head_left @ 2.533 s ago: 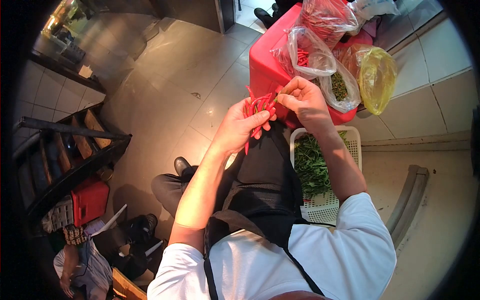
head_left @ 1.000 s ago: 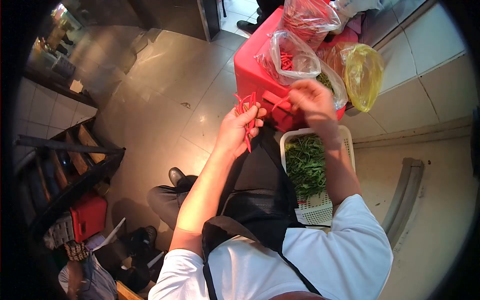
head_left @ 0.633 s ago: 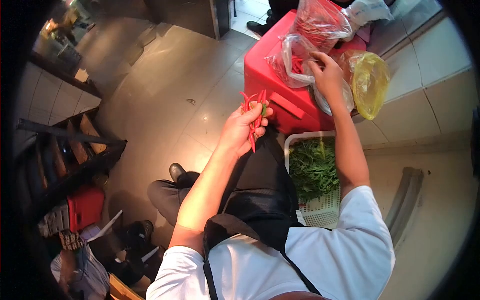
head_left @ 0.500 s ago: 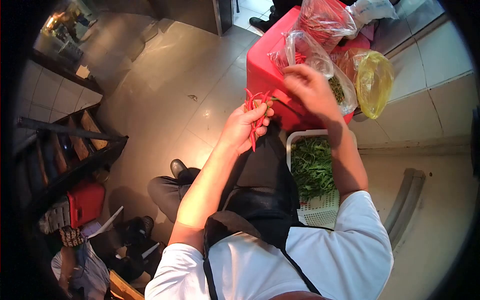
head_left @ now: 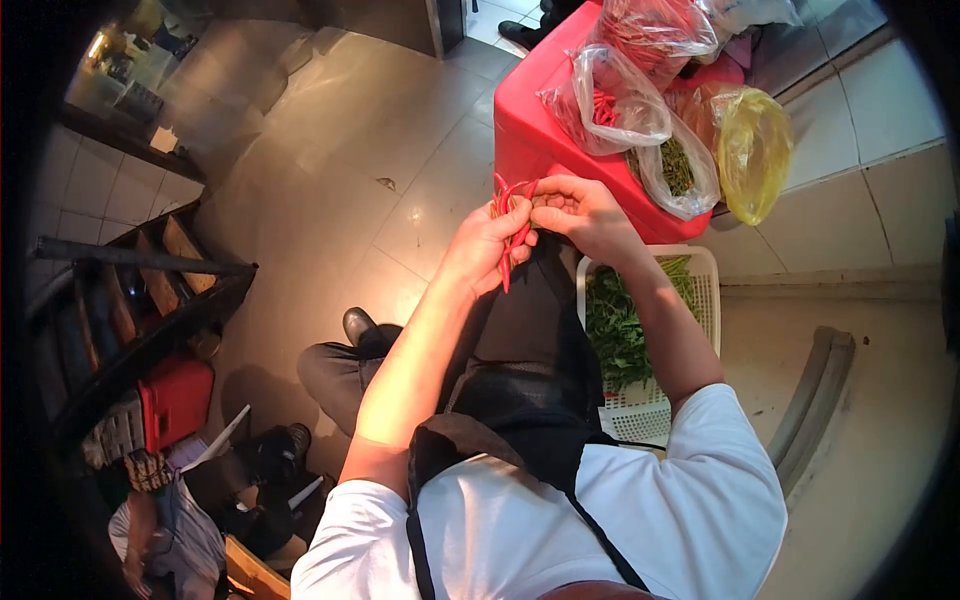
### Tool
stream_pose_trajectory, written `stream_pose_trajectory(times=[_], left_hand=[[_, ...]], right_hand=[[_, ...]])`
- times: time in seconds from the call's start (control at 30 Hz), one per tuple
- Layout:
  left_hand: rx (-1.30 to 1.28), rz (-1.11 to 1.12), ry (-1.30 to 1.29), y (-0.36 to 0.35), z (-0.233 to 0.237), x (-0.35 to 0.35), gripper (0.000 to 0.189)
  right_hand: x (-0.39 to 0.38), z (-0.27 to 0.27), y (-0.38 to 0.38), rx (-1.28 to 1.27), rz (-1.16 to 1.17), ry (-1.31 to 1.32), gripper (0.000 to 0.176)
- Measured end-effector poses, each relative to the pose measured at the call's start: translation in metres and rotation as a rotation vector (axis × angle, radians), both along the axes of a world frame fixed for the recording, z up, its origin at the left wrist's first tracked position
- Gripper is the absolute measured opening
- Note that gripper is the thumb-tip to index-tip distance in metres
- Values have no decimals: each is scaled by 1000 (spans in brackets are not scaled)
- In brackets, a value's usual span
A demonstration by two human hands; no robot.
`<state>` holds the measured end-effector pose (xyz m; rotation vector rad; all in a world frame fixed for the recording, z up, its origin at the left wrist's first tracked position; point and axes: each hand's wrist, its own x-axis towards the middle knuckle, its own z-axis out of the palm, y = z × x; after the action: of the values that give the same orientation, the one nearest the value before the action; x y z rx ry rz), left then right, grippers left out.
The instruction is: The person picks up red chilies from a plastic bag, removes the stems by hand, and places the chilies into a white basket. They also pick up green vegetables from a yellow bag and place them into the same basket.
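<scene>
My left hand (head_left: 484, 243) is closed around a small bunch of red chili peppers (head_left: 516, 240), whose thin tips stick out above and below the fingers. Close against it, my right hand (head_left: 583, 215) pinches at the stem side of the bunch with thumb and forefinger, on a red chili; the stem itself is hidden by the fingers. Beyond the hands, an open clear plastic bag (head_left: 655, 122) with red chilies inside rests on a red plastic box (head_left: 530, 110). Beside it lies another clear bag (head_left: 690, 203) holding green stem-like pieces.
A white plastic basket (head_left: 712, 290) of leafy greens (head_left: 615, 330) stands by my right leg. A yellow plastic bag (head_left: 755, 155) hangs at the box's right edge. At lower left, another person (head_left: 175, 530) sits near a red container (head_left: 175, 400) and a dark rack (head_left: 150, 290).
My right hand has come down and left from above the box's front edge to the chilies in my left hand. The left hand has barely moved and keeps its hold.
</scene>
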<state>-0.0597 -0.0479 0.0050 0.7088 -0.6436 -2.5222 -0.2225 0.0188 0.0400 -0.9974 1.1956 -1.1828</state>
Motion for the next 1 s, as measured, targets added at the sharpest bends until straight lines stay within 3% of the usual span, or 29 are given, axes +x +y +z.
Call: stream_pose_trajectory(times=[0.13,0.33,0.43,0.63,0.83,1.0], left_hand=[[-4,13,-46,-1,11,1,19],[-4,12,-148,5,26,5,20],[-51,-10,-134,7,24,10,18],[-176,-21,-126,6,19,13,16],[-234,-29,-55,10,27,17,15],[-384,-90,-145,3,30,23,21]], right_hand=[[-3,-9,-5,20,-45,-20,19],[-5,-2,-5,13,-138,394,17],[-6,11,-3,-91,-162,463,16],[4,13,2,-76,-136,209,18],[6,2,5,188,-159,-766,28],[2,22,11,-44,-42,-79,21]])
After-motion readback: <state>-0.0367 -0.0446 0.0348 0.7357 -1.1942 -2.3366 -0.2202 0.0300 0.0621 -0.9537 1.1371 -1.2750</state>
